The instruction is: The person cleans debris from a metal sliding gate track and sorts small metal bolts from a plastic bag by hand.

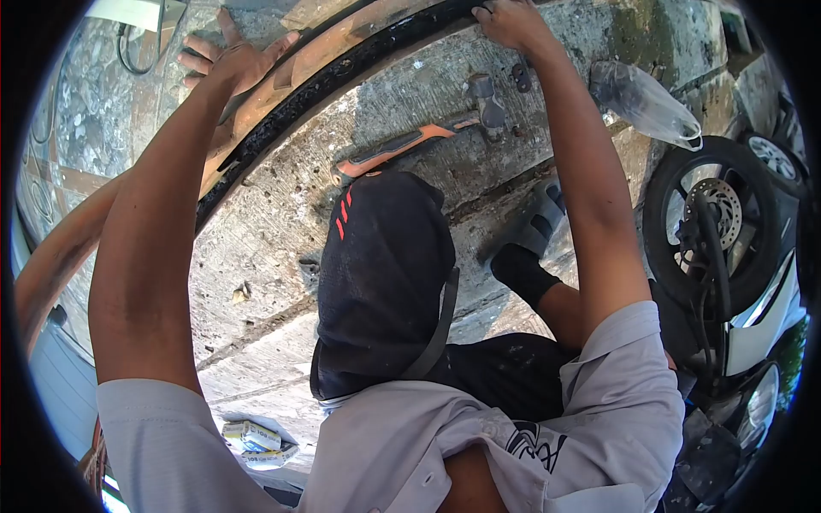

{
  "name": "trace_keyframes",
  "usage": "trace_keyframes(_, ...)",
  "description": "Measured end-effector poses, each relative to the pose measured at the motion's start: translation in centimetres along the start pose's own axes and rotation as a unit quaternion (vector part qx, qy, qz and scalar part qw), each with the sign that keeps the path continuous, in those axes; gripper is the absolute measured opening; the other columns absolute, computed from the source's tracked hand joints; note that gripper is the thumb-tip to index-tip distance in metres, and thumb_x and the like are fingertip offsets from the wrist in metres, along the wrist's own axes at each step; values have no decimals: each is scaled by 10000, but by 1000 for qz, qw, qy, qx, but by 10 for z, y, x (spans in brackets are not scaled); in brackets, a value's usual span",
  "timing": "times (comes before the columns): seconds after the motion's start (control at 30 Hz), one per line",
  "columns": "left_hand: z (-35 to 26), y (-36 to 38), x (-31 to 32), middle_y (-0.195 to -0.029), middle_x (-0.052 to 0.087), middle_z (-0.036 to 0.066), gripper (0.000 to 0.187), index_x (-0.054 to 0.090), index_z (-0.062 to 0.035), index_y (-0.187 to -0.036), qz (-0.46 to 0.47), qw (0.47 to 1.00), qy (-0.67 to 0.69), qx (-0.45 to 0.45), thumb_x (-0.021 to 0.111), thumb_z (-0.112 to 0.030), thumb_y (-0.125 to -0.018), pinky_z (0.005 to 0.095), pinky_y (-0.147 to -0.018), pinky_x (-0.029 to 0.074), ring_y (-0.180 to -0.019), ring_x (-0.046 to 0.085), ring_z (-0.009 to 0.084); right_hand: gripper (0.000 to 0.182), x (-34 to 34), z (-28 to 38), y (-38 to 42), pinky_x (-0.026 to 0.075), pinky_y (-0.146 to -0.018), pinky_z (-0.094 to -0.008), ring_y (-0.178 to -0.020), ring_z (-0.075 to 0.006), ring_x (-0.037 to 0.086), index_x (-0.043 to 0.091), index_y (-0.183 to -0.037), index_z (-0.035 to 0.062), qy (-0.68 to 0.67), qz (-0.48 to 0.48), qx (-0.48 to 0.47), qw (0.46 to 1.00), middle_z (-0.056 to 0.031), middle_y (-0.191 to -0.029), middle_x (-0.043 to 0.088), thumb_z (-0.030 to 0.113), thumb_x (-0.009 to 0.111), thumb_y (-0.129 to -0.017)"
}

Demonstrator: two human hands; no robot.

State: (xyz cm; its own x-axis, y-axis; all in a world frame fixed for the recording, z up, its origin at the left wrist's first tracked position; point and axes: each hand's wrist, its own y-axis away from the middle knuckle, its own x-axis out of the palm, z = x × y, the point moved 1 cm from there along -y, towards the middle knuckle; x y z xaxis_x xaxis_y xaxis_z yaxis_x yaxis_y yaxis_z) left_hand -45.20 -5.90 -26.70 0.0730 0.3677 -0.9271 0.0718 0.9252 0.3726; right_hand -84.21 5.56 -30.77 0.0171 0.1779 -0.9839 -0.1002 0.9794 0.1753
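A long curved piece with a brown body (64,248) and a black strip (329,79) along its near edge arcs across the upper left. My left hand (238,64) rests against the brown part with its fingers spread. Farther right, my right hand (510,24) is closed at the black strip near the top of the view; its fingertips are partly hidden. Between my arms, a hammer (410,145) with an orange and black handle lies on the concrete, its metal head toward my right forearm. A small dark piece (522,78) is near the head.
A clear plastic bag (641,98) lies right of my right arm. Beyond it stands a motorcycle wheel (718,222) with a brake disc. Yellow and white packs (256,440) sit at lower left. My knee (385,274) and sandalled foot (534,222) are on the near side.
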Motion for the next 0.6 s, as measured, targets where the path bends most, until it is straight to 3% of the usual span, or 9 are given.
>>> trace_keyframes(0.07, -3, 3, -4, -1462, -239, 410, 1360, -251, -188, -1491, 7, 1000, 4, -6, 473, -939, -620, 742, -1046, 3, -1325, -225, 628, 369, 6, -21, -8, 407, -959, -524, -1040, -360, 609, 707, -911, 61, -9, 38, 34, 999, -164, -987, 690, 317, 441, -916)
trace_keyframes(0.17, -6, 4, -9, -1459, -253, 406, 1348, -257, -190, -1489, 19, 1000, 2, -15, 479, -928, -634, 736, -1051, 11, -1335, -216, 621, 462, -1, -30, -21, 321, -1065, -563, -1181, -398, 546, 679, -1091, 38, 5, 125, 20, 992, -201, -1186, 638, 395, 425, -946)
trace_keyframes(0.27, -7, 5, -11, -1457, -252, 410, 1344, -254, -187, -1490, 16, 1000, -4, -19, 484, -923, -640, 742, -1045, 15, -1338, -215, 618, 586, 11, -31, -47, 218, -1122, -600, -1294, -421, 453, 604, -1259, 37, 10, 202, 96, 975, -208, -1361, 530, 497, 410, -951)
trace_keyframes(0.37, -8, 4, -9, -1455, -247, 416, 1344, -255, -182, -1488, 16, 999, -11, -29, 484, -921, -644, 748, -1038, 19, -1339, -215, 616, 666, 12, -26, -55, 194, -1131, -598, -1319, -412, 429, 568, -1309, 33, -44, 252, 135, 957, -202, -1409, 487, 563, 405, -940)
trace_keyframes(0.47, -11, 5, -10, -1459, -242, 414, 1340, -254, -172, -1488, 17, 999, -23, -37, 470, -923, -648, 748, -1040, 20, -1344, -209, 613, 644, 3, -26, -46, 217, -1127, -581, -1313, -400, 440, 575, -1296, 29, -61, 217, 135, 965, -197, -1380, 517, 542, 424, -938)
trace_keyframes(0.6, -12, 8, -13, -1472, -233, 398, 1333, -244, -166, -1492, 26, 998, -29, -49, 452, -928, -648, 738, -1054, 22, -1354, -195, 605, 592, -12, -21, -29, 328, -1069, -553, -1277, -368, 490, 605, -1257, 29, -66, 199, 104, 972, -199, -1345, 546, 502, 445, -938)
